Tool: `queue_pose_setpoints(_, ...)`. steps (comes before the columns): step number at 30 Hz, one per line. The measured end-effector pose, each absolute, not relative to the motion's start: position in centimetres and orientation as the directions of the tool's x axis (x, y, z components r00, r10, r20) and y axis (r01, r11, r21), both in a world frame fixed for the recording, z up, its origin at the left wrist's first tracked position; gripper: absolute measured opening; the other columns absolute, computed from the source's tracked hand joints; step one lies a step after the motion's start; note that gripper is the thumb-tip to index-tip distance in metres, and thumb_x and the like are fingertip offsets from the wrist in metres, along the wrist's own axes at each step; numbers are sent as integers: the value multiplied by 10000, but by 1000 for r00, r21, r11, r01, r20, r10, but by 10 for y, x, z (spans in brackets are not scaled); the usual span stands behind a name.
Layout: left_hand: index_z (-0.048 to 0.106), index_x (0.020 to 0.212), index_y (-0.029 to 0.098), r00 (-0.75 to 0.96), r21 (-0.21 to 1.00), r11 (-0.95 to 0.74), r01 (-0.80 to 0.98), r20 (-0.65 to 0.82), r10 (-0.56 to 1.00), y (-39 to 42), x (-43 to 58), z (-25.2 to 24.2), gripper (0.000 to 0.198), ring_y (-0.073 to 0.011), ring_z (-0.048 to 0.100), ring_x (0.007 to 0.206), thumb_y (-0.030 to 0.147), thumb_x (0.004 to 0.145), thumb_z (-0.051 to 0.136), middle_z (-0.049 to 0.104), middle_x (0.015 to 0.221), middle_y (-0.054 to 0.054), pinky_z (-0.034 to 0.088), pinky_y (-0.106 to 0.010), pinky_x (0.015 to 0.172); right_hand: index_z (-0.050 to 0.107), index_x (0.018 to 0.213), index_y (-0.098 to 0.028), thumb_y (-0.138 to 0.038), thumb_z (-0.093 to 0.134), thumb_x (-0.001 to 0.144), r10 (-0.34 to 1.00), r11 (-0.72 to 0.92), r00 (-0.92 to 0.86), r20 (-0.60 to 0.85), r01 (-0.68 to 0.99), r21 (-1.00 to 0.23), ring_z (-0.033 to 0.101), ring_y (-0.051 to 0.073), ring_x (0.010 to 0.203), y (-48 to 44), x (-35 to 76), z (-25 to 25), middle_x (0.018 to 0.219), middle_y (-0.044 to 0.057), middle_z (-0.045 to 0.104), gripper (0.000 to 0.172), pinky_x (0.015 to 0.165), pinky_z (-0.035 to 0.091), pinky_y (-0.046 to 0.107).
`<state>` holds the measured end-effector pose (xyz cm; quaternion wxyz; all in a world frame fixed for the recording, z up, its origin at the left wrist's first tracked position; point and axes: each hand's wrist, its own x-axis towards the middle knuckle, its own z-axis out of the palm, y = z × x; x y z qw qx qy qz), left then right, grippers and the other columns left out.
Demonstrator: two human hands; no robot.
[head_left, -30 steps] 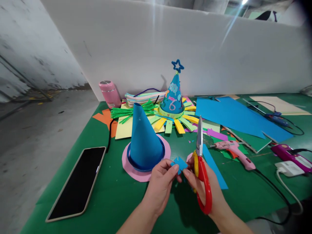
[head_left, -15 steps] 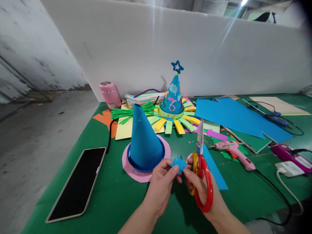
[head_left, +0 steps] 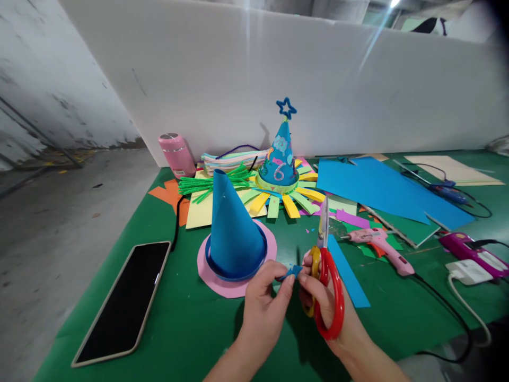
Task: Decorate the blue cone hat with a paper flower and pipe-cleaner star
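My left hand pinches a small cut piece of blue paper between thumb and finger. The fingertips of my right hand touch the piece's right edge. Looped over that hand is a pair of scissors with red and yellow handles, blades pointing up and away from the paper. Just beyond my left hand stands a plain blue paper cone on a pink paper disc. A blue paper strip lies on the table behind my right hand.
A decorated cone hat with a star on top stands at the back. A phone lies at left, a pink bottle behind. To the right are a glue gun, blue sheets and a purple device with cables.
The blue paper piece has tilted, from facing me broadly to nearly edge-on, and my left hand has turned with it. The scissors remain in my right hand.
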<state>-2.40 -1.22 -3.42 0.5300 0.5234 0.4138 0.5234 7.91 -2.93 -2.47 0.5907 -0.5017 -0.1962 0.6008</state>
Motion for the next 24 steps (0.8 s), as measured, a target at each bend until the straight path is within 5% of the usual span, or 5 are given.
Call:
queue_pose_setpoints(6, 578, 649, 171, 119, 979, -175, -104, 187, 975, -13, -23, -39, 69, -142, 480, 630, 142, 709, 562, 519, 647, -12, 375, -255, 587, 486, 804, -217, -243, 715, 586, 902, -207, 233, -362, -502, -839, 422, 46, 439, -27, 79, -25, 558, -83, 477, 318, 388, 310, 145)
queue_pose_setpoints(14, 554, 682, 149, 223, 905, 267, -331, -200, 954, -9, -23, -36, 68, -88, 465, 532, 200, 710, 588, 525, 600, 16, 366, -219, 546, 476, 861, -199, -270, 684, 652, 936, -229, 167, -310, -379, -897, 411, 35, 429, -25, 88, -28, 579, -88, 468, 303, 390, 308, 151)
queue_pose_setpoints(24, 538, 668, 143, 312, 739, 411, -534, -279, 908, -6, -22, -35, 66, -71, 462, 512, 159, 714, 583, 554, 618, 13, 366, -197, 532, 493, 868, -194, -265, 705, 635, 943, -197, 166, -289, -421, -885, 465, 40, 444, -26, 86, -29, 607, -71, 516, 323, 399, 335, 148)
